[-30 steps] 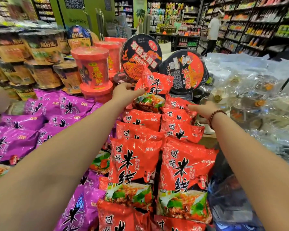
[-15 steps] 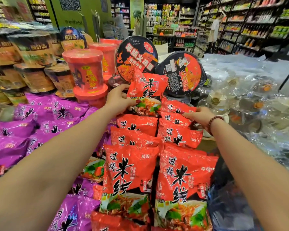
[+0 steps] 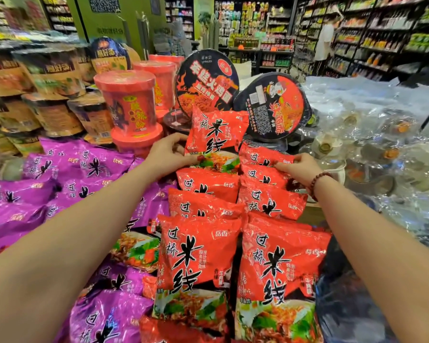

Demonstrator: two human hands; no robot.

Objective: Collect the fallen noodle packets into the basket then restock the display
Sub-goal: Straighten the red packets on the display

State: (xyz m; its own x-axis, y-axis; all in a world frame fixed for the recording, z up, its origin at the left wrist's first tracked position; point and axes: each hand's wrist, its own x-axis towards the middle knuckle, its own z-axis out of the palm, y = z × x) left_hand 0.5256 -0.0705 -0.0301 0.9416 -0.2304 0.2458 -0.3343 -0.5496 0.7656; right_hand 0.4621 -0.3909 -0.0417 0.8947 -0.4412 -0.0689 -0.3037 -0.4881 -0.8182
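Observation:
Two columns of red noodle packets (image 3: pixel 198 258) run up the display toward the back. My left hand (image 3: pixel 170 155) pinches the left edge of the rearmost red packet (image 3: pixel 216 133), which stands upright at the top of the left column. My right hand (image 3: pixel 299 169) grips the right edge of a red packet (image 3: pixel 263 157) at the top of the right column, fingers curled on it. A bead bracelet is on that wrist. No basket is in view.
Purple noodle packets (image 3: pixel 84 169) fill the display's left side. Red cup noodles (image 3: pixel 129 105) and round black bowls (image 3: pixel 206 80) stand behind the red columns. Clear plastic-wrapped goods (image 3: pixel 382 144) lie to the right. A person (image 3: pixel 323 43) stands in the far aisle.
My left hand has brought the rear red packet down and stood it straighter at the top of the left column. My right hand has closed on the top packet of the right column.

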